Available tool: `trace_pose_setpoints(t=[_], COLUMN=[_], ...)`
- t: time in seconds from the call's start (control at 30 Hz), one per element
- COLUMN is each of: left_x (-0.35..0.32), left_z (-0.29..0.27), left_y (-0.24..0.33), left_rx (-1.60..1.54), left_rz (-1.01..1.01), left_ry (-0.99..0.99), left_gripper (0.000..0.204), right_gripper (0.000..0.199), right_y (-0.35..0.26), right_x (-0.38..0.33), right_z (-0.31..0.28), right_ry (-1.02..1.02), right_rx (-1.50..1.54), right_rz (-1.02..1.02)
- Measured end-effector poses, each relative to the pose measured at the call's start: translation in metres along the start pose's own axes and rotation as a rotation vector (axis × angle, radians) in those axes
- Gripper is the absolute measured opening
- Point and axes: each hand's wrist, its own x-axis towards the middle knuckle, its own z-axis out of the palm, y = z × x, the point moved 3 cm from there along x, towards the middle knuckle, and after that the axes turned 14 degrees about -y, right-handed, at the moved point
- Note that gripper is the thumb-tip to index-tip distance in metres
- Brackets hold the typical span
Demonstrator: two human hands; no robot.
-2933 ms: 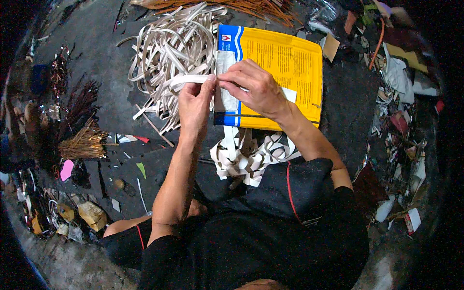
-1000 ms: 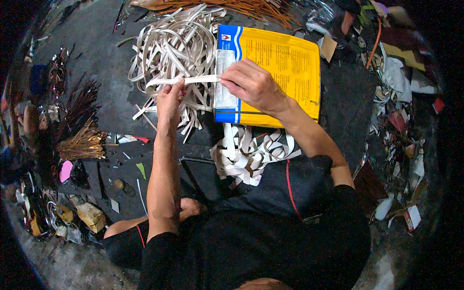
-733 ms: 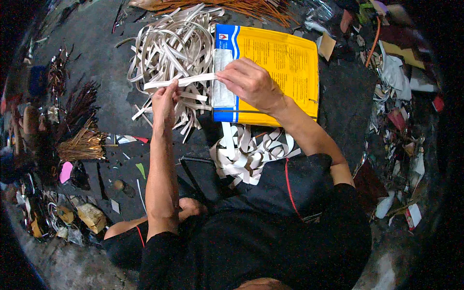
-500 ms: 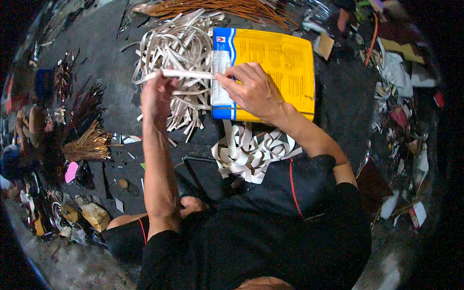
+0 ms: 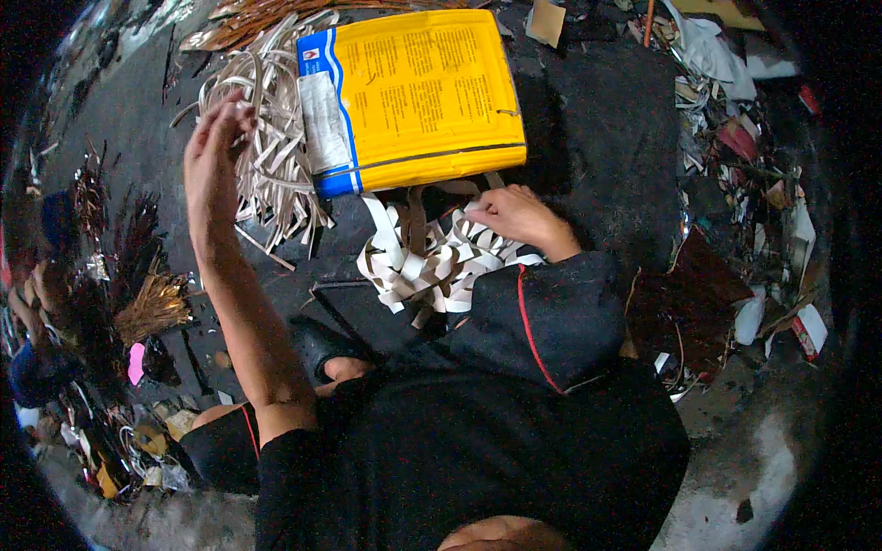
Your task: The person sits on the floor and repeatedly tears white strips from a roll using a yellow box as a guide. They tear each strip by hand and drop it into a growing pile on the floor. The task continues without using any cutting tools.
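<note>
Over the left edge of a heap of thin whitish strips (image 5: 266, 138) is my left hand (image 5: 217, 138). Its fingers are loosely bent and apart, with nothing visible between them. My right hand (image 5: 524, 216) is at a looser tangle of wider white strips (image 5: 432, 266) in front of my lap. Its thumb and fingers are pinched on a strip at the tangle's right side; the fingertips are partly hidden. Between the two piles, a yellow and blue rectangular pack (image 5: 432, 101) lies flat, a dark band across its near side. No hand touches it.
Long brown-orange sticks (image 5: 248, 28) lie at the far edge. A bundle of golden-brown bristles (image 5: 156, 308) sits to the left, near a pink piece (image 5: 136, 364). Scraps and crumpled plastic (image 5: 707, 55) litter the right side. A tan card piece (image 5: 545, 22) lies beyond the pack.
The white strip stretched between both hands is no longer held there. My right hand has moved off the pack, down to the near tangle. The view has shifted, so the pack appears farther left.
</note>
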Motion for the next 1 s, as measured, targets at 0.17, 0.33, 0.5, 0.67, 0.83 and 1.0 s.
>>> trace_pose_setpoints(t=[0.17,0.33,0.5,0.67,0.83,1.0], left_x=[-0.015,-0.034,-0.056,-0.068,-0.068,-0.081], left_z=[0.068,0.119,0.167,0.179,0.136,0.08], left_y=[0.027,0.037,-0.002,0.013,0.055,0.112], left_rx=[0.193,0.163,0.197,0.361,0.138,-0.199], left_rz=[-0.014,-0.043,0.055,0.036,0.075,0.278], left_ry=[-0.4,-0.671,-0.985,-1.124,-0.982,-0.566], left_gripper=[0.032,0.026,0.052,0.037,0.02,0.024], right_gripper=[0.043,0.026,0.024,0.029,0.029,0.033], right_y=[0.059,0.061,-0.035,-0.044,-0.045,0.016], right_x=[0.06,0.046,-0.045,-0.077,-0.064,-0.029], right_z=[0.071,0.065,-0.023,-0.062,-0.05,0.016], right_ry=[0.232,0.579,0.062,0.065,-0.066,-0.177], right_rx=[-0.005,0.335,0.518,0.702,0.383,0.07], right_rz=[0.283,-0.065,-0.604,-0.657,-0.495,-0.225])
